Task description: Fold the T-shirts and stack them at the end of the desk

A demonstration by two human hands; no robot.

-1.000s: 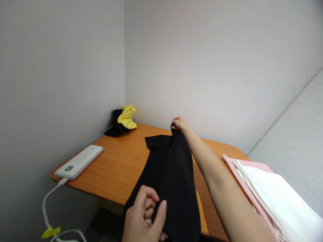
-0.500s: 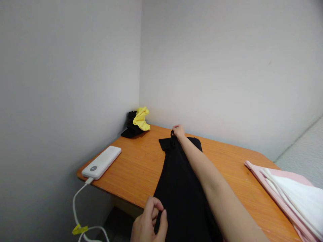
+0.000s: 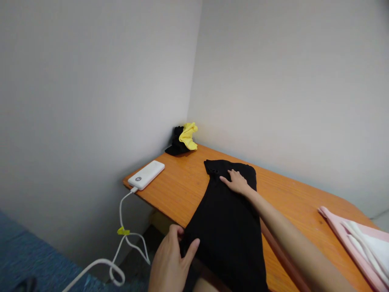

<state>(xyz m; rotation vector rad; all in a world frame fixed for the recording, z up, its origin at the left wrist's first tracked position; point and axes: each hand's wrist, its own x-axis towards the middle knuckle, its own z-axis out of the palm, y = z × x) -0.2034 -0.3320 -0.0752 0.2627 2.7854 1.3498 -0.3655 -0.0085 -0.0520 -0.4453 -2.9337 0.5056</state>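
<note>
At the bottom centre of the frame, the near left edge of a black shirt (image 3: 227,227) is grasped between thumb and fingers by the left hand (image 3: 174,259). The shirt is spread from there to the centre right, across the counter (image 3: 179,192). At the lower right, a pink cloth (image 3: 342,234) is partly covered by a white cloth (image 3: 378,248). The shirt's upper part is pressed by the right hand (image 3: 237,182), released and flat. Left of centre, a white power bank (image 3: 147,174) is joined to a cord (image 3: 120,211). Beyond, a yellow cloth (image 3: 189,137) is heaped against black fabric (image 3: 176,147).
</note>
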